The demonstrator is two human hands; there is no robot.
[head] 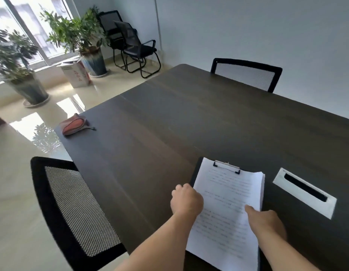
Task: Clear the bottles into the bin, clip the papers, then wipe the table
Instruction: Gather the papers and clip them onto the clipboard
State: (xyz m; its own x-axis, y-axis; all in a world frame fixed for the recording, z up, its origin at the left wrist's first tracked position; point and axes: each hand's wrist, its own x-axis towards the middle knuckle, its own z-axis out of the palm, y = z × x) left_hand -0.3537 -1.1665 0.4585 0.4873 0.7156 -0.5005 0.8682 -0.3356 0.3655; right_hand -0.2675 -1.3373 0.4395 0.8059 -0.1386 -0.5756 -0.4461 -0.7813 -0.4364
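Observation:
A stack of printed white papers [228,194] lies on a black clipboard [195,173] at the near right of the dark wooden table [169,118], under the metal clip [226,166] at its top. My left hand [186,200] grips the stack's left edge, fingers curled. My right hand [266,220] rests on the lower right of the top sheet, thumb pressed onto the paper. A folded red and grey cloth [74,125] lies at the table's far left corner. No bottles are in view.
A white cable slot [304,191] is set into the table right of the papers. Black mesh chairs stand at the near left [72,210] and far side [248,74]. Potted plants [80,36], a cardboard box [76,74] and stacked chairs [130,44] stand by the window.

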